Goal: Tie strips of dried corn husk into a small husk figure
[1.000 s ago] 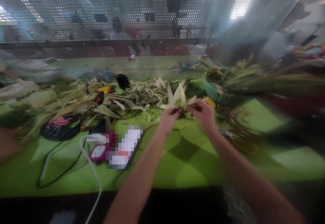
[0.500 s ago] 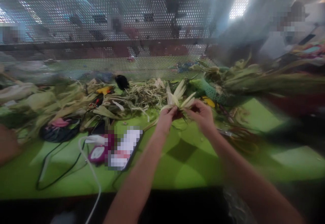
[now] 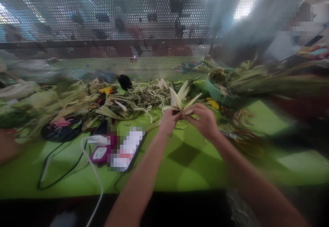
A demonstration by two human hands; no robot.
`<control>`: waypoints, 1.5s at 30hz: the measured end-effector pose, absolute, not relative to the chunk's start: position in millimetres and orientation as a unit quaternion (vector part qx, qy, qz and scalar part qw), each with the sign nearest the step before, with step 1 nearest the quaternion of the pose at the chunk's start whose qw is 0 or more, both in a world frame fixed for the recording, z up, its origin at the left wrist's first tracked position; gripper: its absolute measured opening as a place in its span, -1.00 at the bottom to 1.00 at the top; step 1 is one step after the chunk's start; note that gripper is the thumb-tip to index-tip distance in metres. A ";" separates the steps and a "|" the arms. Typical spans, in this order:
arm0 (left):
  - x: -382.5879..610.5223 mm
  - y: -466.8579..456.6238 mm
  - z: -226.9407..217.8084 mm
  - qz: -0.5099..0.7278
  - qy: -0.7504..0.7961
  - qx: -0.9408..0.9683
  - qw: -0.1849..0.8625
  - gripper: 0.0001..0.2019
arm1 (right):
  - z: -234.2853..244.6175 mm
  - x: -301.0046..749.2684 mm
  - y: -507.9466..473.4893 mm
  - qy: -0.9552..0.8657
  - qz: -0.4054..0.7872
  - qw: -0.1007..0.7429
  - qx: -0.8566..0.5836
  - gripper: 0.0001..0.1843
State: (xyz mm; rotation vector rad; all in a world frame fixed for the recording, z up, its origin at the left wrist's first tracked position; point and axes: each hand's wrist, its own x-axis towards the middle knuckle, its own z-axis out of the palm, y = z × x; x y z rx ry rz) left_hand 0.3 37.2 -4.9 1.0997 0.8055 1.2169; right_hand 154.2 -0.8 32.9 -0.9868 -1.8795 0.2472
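A bunch of pale corn husks fans upward between my two hands, above the green table. My left hand is closed around the base of the bunch. My right hand pinches the husks at the right side of the base, its fingertips close to the left hand's. The gripped base is mostly hidden by my fingers. Behind the bunch lies a heap of shredded dry husks.
A phone, a purple device and a white cable lie left of my forearms. Scissors rest to the right. A green basket with long husks stands back right. A perforated metal screen rises behind.
My right hand has shifted slightly at the base of the bunch, and the right-hand husk strip now sticks out at a different angle. The left hand keeps its hold.
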 end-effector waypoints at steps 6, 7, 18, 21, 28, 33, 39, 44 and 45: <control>-1.9 37.3 -3.8 0.492 0.367 0.534 0.582 -0.71 | 34.3 163.3 6.8 -0.739 -0.014 0.483 -0.470 -0.95; -2.3 36.3 -2.4 0.483 0.361 0.546 0.581 -0.72 | 33.3 164.1 7.6 -0.735 -0.021 0.479 -0.480 -0.94; 0.6 31.1 4.3 0.481 0.372 0.546 0.576 -0.66 | 26.8 166.0 12.1 -0.721 -0.012 0.461 -0.517 -0.88; -1.4 34.3 1.4 0.500 0.388 0.519 0.574 -0.68 | 27.5 173.0 15.2 -0.729 0.009 0.453 -0.513 -0.91; -9.0 40.5 -1.0 0.523 0.454 0.489 0.530 -0.77 | 38.6 174.3 7.9 -0.754 0.223 0.438 -0.437 -0.69; -13.0 36.4 7.3 0.484 0.525 0.565 0.414 -0.88 | 49.9 171.3 -1.1 -0.790 0.283 0.377 -0.392 -0.51; -15.1 32.0 17.2 0.447 0.539 0.598 0.390 -0.92 | 56.4 175.6 -2.1 -0.818 0.307 0.342 -0.347 -0.40; -15.1 30.4 16.4 0.405 0.522 0.658 0.360 -0.89 | 48.5 172.6 1.6 -0.792 0.325 0.362 -0.368 -0.65; -14.3 29.8 15.6 0.399 0.514 0.671 0.356 -0.90 | 44.9 170.8 3.5 -0.778 0.314 0.387 -0.383 -0.74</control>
